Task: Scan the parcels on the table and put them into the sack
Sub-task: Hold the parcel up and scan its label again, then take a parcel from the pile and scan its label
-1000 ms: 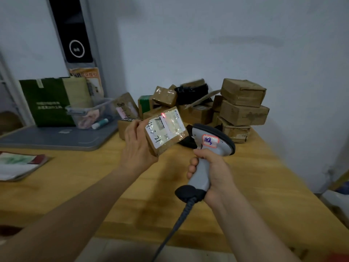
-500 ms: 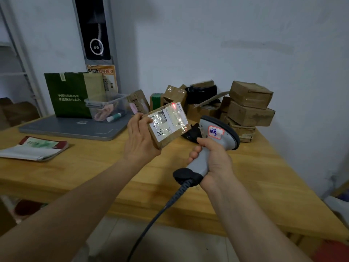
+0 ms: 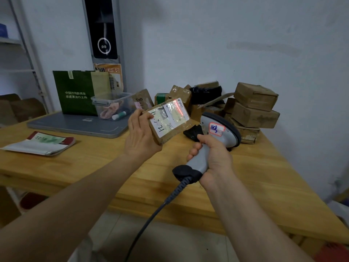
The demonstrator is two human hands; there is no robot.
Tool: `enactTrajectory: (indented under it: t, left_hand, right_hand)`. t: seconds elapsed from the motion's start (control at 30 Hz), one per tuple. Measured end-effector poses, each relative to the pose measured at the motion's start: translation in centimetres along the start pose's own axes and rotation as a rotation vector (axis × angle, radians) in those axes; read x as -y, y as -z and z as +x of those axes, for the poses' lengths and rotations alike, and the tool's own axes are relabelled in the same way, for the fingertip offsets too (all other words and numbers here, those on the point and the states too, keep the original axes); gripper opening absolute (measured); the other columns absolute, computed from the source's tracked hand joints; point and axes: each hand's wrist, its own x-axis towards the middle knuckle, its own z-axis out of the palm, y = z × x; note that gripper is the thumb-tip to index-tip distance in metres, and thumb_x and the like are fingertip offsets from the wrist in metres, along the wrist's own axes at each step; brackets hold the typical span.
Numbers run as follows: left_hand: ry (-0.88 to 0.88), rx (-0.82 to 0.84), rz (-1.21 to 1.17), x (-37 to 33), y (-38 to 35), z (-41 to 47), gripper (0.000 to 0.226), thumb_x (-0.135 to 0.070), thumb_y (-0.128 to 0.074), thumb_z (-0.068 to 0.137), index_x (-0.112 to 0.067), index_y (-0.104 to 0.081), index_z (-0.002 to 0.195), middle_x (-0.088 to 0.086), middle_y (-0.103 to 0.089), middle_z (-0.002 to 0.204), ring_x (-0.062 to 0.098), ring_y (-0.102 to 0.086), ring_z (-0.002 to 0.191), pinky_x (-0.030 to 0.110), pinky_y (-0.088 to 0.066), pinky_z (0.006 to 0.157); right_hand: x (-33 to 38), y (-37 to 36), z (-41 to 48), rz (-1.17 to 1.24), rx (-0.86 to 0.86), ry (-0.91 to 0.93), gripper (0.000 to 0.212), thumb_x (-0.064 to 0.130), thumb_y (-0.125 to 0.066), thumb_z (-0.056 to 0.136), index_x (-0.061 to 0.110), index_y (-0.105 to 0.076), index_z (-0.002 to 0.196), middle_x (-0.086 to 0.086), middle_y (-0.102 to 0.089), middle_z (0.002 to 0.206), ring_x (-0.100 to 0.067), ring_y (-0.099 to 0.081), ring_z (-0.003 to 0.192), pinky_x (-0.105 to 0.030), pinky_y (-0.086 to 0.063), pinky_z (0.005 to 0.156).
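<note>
Evidently light and stiff, the small cardboard parcel (image 3: 170, 120) is held raised above the counter (image 3: 94, 167), its short end pinched in the left hand (image 3: 140, 138). Its glossy taped label looks slippery, so the bare cardboard edges suit gripping. The right hand (image 3: 215, 159) wraps the scanner (image 3: 217, 127) handle.
</note>
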Motion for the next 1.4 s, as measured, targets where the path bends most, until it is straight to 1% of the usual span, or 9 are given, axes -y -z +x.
enactTrajectory:
  t: [0.37, 0.57, 0.67, 0.77, 0.9, 1.0, 1.17, 1.3, 1.4]
  left_hand:
    - [-0.012, -0.013, -0.002, 0.3, 0.9, -0.1, 0.095, -0.029, -0.089, 0.057, -0.004, -0.035, 0.132, 0.019, -0.026, 0.143, 0.035, -0.021, 0.137, 0.046, -0.045, 0.099]
    - [0.021, -0.024, -0.030, 1.4, 3.5, -1.2, 0.112, -0.029, -0.088, 0.055, 0.000, -0.024, 0.143, 0.020, -0.026, 0.146, 0.035, -0.019, 0.139, 0.047, -0.024, 0.115]
    - [0.178, -0.063, -0.092, 3.2, 7.3, -3.1, 0.123, -0.034, -0.088, 0.057, -0.008, -0.011, 0.149, 0.013, -0.020, 0.150, 0.027, -0.016, 0.141, 0.042, -0.018, 0.118]
    - [0.390, -0.089, -0.164, 6.0, 12.3, -6.4, 0.129, -0.035, -0.089, 0.058, -0.013, -0.003, 0.152, 0.010, -0.019, 0.150, 0.023, -0.021, 0.140, 0.035, -0.022, 0.113]
    - [0.573, -0.190, -0.079, 11.1, 19.1, -12.9, 0.128, -0.037, -0.089, 0.059, -0.011, -0.005, 0.153, 0.011, -0.022, 0.149, 0.022, -0.024, 0.138, 0.033, -0.022, 0.114]
    - [0.698, -0.227, 0.028, 14.1, 23.1, -18.4, 0.119, -0.032, -0.087, 0.065, -0.013, -0.009, 0.152, 0.013, -0.020, 0.149, 0.023, -0.024, 0.138, 0.023, -0.020, 0.109]
    - [0.833, -0.092, 0.126, 18.6, 26.3, -25.6, 0.089, -0.024, -0.084, 0.070, -0.018, -0.033, 0.143, 0.015, -0.026, 0.141, 0.031, -0.033, 0.132, 0.035, -0.031, 0.112]
    - [0.900, 0.087, 0.242, 21.7, 24.3, -28.6, 0.095, -0.035, -0.086, 0.066, -0.021, -0.034, 0.145, 0.015, -0.022, 0.144, 0.034, -0.029, 0.134, 0.042, -0.032, 0.112]
    - [0.929, 0.339, 0.341, 24.0, 21.0, -30.9, 0.100, -0.045, -0.083, 0.066, -0.022, -0.029, 0.147, 0.016, -0.018, 0.147, 0.035, -0.027, 0.135, 0.044, -0.034, 0.111]
  right_hand:
    - [-0.4, -0.6, -0.6, -0.019, 0.007, 0.013, 0.012, 0.003, -0.065, 0.083, 0.008, -0.054, 0.079, -0.003, -0.052, 0.055, -0.013, -0.047, 0.043, -0.022, -0.044, 0.042]
    - [-1.6, -0.7, -0.5, -0.144, 0.106, 0.019, 0.015, 0.007, -0.073, 0.078, 0.008, -0.059, 0.075, -0.004, -0.054, 0.056, -0.013, -0.050, 0.040, -0.021, -0.044, 0.040]
    - [-3.9, -0.9, -0.1, -0.269, 0.204, -0.076, 0.014, 0.004, -0.072, 0.078, 0.006, -0.058, 0.075, -0.004, -0.054, 0.055, -0.013, -0.050, 0.040, -0.022, -0.044, 0.040]
    - [-7.5, -1.3, -0.4, -0.410, 0.298, -0.195, 0.014, 0.002, -0.070, 0.078, 0.005, -0.057, 0.078, -0.004, -0.055, 0.057, -0.013, -0.052, 0.041, -0.024, -0.046, 0.041]
    - [-13.4, -2.3, -2.0, -0.563, 0.407, -0.344, 0.011, 0.000, -0.067, 0.081, 0.003, -0.057, 0.078, -0.008, -0.058, 0.057, -0.015, -0.054, 0.041, -0.022, -0.048, 0.042]
    - [-18.0, -3.0, -3.0, -0.716, 0.487, -0.427, 0.014, -0.001, -0.064, 0.084, 0.003, -0.059, 0.072, -0.007, -0.060, 0.053, -0.014, -0.056, 0.041, -0.021, -0.046, 0.041]
    - [-25.4, -2.8, -3.3, -0.956, 0.486, -0.394, 0.014, -0.003, -0.068, 0.077, -0.002, -0.060, 0.089, -0.019, -0.069, 0.073, -0.025, -0.066, 0.058, -0.028, -0.051, 0.048]
    - [-29.3, -2.5, -2.1, -1.031, 0.444, -0.434, 0.008, -0.004, -0.064, 0.081, 0.000, -0.059, 0.087, -0.020, -0.068, 0.074, -0.023, -0.066, 0.057, -0.026, -0.048, 0.046]
    - [-31.6, -2.0, -0.4, -1.099, 0.396, -0.413, 0.009, -0.004, -0.063, 0.080, 0.001, -0.059, 0.086, -0.019, -0.068, 0.074, -0.022, -0.066, 0.056, -0.027, -0.048, 0.048]
